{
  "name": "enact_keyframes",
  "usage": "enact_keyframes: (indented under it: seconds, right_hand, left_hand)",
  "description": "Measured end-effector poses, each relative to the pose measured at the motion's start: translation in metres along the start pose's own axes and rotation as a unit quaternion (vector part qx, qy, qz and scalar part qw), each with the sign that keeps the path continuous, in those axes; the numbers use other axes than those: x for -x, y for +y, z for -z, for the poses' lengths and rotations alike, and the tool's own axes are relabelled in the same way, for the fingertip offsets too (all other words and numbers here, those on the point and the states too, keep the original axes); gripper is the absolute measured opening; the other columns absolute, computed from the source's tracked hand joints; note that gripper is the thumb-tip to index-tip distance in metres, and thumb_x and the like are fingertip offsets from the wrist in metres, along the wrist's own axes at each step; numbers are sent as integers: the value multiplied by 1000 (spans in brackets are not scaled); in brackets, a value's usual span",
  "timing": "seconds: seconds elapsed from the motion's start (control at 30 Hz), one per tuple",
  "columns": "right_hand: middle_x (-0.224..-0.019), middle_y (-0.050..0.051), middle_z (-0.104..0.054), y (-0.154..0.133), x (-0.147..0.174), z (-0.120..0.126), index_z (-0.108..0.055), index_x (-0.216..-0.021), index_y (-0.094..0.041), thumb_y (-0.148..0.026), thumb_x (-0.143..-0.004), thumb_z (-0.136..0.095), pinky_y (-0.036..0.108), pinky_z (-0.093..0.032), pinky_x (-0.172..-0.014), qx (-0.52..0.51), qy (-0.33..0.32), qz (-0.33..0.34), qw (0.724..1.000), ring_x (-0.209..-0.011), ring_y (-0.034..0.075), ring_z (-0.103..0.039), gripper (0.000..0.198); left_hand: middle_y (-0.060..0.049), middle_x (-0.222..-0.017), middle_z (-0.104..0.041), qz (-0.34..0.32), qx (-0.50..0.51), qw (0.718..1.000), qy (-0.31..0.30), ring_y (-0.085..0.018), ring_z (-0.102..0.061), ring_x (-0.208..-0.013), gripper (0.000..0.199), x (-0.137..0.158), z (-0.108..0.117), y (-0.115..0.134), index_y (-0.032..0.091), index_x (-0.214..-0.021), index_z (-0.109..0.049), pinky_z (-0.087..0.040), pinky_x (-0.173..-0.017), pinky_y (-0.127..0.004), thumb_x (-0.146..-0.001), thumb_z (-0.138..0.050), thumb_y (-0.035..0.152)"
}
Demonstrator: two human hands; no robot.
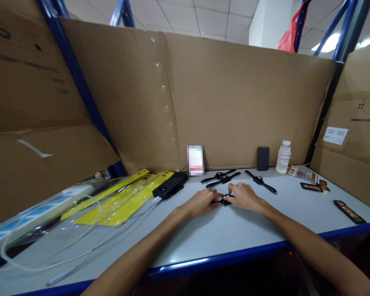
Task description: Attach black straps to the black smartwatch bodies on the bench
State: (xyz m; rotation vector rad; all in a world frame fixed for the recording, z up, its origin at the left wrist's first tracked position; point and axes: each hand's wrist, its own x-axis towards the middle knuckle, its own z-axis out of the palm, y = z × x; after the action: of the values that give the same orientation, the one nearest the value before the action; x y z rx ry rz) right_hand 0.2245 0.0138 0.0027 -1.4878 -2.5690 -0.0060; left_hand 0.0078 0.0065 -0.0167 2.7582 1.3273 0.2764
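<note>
A black spokeshave [225, 202] lies low over the grey tabletop, mostly covered by my fingers. My left hand [206, 200] is closed around its left handle, and my right hand [241, 196] grips the right side near the middle body. Just beyond my hands, two more black spokeshaves lie side by side, one farther back [218, 176] and one nearer [223, 180]. Another spokeshave [260, 181] rests slantwise to the right of them.
At left are yellow-backed blister packs [126, 201], a black power bank [170, 186], white cables [95, 242] and a power strip [46, 209]. A phone [195, 160], a dark box [263, 158] and a white bottle [283, 157] stand along the cardboard wall [234, 102]. Wrappers [349, 211] lie right.
</note>
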Motion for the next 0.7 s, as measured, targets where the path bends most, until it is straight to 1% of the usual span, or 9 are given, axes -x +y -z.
enact_keyframes:
  seconds: [0.1, 0.2, 0.3, 0.47, 0.6, 0.63, 0.7]
  right_hand:
    - [-104, 15, -75, -1, 0, -2, -70, -111, -18, -48, -96, -56, 31, -42, -77, 8, -4, -12, 1000, -96, 29, -70, 37]
    - [-103, 14, -75, 0, 0, -3, -71, -110, -19, -35, -95, -55, 31, -40, -75, 3, -3, 0, 1000, -95, 28, -70, 28]
    - [-101, 13, -75, 1, 0, -3, -70, -111, -20, -26, -93, -54, 30, -39, -73, -1, 4, 16, 1000, -96, 28, -69, 25]
    - [-103, 12, -75, 2, 0, -2, -70, -113, -20, -26, -94, -54, 30, -39, -77, -12, -8, 14, 1000, -100, 27, -68, 26]
    - [-104, 13, -75, 0, 1, -2, -71, -112, -20, -37, -96, -56, 30, -39, -77, -21, -5, 3, 1000, -98, 28, -68, 28]
    - [-104, 12, -75, 0, 1, -2, -71, -113, -20, -37, -97, -56, 30, -39, -76, -26, -3, 6, 1000, -98, 27, -69, 28]
    - [-105, 9, -76, 0, 0, -2, -72, -114, -23, -28, -96, -55, 29, -39, -75, -48, -2, 29, 998, -100, 25, -69, 25]
  left_hand:
    - [-9, -112, -70, 9, -2, 1000, -7, -26, -67, -100, 39, 0, 1, 2, 29, -134, -66, -51, -85, -35, -97, -54, 28]
    - [-10, -112, -69, 10, -5, 1000, -9, -27, -67, -101, 39, 0, 3, 4, 28, -134, -66, -52, -85, -35, -97, -54, 28]
    - [-11, -114, -69, 9, -4, 1000, -10, -28, -68, -101, 38, 0, 4, 5, 27, -133, -66, -52, -85, -36, -97, -54, 28]
    - [-10, -112, -70, 7, -3, 1000, -9, -27, -68, -100, 37, 0, 2, 2, 27, -131, -67, -51, -84, -34, -96, -55, 27]
    - [-9, -111, -69, 3, -4, 1000, -3, -27, -68, -100, 35, 0, 1, 1, 28, -130, -67, -51, -84, -33, -97, -55, 27]
    - [-9, -112, -69, 4, -5, 1000, -3, -27, -68, -100, 35, 0, 1, 1, 28, -130, -67, -51, -85, -33, -97, -54, 27]
    - [-9, -113, -69, 2, -4, 1000, -5, -27, -68, -101, 33, 0, 0, 0, 27, -127, -68, -51, -86, -34, -97, -55, 28]
